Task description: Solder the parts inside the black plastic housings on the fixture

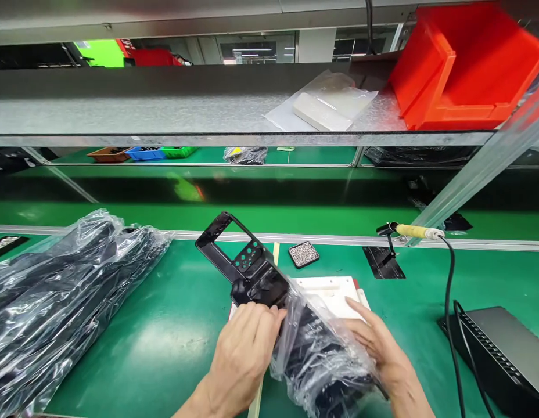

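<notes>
A long black plastic frame part (pixel 252 261) with a rectangular opening and several round holes sticks out of a clear plastic bag (pixel 326 342). My left hand (pixel 247 342) is closed around the part near the mouth of the bag. My right hand (pixel 378 348) lies along the bag's right side, fingers stretched out and partly behind the plastic. The bag covers the lower end of the part, tilted over the bench. Behind it, a white fixture (pixel 328 287) shows in part.
Bagged black parts (pixel 78 290) cover the left side. A small tray of tiny pieces (pixel 303 254) sits behind the fixture. Right are a yellow-handled tool (pixel 417 231) on a stand, its cable, and a black box (pixel 500 348). A red bin (pixel 465 69) stands on the shelf above.
</notes>
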A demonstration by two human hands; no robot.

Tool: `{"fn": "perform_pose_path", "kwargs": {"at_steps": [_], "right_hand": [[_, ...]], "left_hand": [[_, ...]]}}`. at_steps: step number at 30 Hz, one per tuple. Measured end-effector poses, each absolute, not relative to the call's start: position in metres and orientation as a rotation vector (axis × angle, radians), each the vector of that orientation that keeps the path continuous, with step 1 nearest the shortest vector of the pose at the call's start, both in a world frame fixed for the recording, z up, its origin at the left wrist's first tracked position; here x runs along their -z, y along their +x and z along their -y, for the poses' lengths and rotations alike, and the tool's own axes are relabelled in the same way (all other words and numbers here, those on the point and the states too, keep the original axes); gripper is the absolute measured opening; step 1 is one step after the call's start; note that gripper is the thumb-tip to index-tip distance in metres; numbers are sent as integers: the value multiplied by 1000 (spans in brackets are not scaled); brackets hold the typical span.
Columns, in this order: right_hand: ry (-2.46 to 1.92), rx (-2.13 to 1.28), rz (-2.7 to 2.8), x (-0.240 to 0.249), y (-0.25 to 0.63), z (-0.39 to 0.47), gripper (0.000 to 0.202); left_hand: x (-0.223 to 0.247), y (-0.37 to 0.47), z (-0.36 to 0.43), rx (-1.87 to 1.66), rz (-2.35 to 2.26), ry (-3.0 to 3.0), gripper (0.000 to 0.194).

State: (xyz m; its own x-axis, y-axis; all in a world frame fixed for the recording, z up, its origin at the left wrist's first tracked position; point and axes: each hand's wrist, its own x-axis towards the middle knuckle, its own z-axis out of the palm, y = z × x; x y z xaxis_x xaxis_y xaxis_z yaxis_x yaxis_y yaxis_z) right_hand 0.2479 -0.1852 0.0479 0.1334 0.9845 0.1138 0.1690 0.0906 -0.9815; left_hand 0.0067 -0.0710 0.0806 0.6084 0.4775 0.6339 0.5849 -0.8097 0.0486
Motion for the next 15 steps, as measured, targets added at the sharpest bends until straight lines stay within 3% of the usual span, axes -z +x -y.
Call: {"fn": "perform_pose_path", "kwargs": {"at_steps": [2, 3, 7, 15], "right_hand": [[-1340, -1006, 1094, -47, 247, 188, 116], [-1402, -1023, 1053, -46, 245, 189, 115], [-1633, -1210, 949, -43, 237, 189, 57], [-1792, -514, 861, -35, 274, 203, 40]], "left_hand": [[-82, 1, 65, 996, 956, -2676, 19], [-82, -2, 63, 1000, 986, -2676, 18], [-78, -14, 59, 991, 1109, -2619, 17], [-73, -43, 60, 899, 1350, -2509, 21]]}}
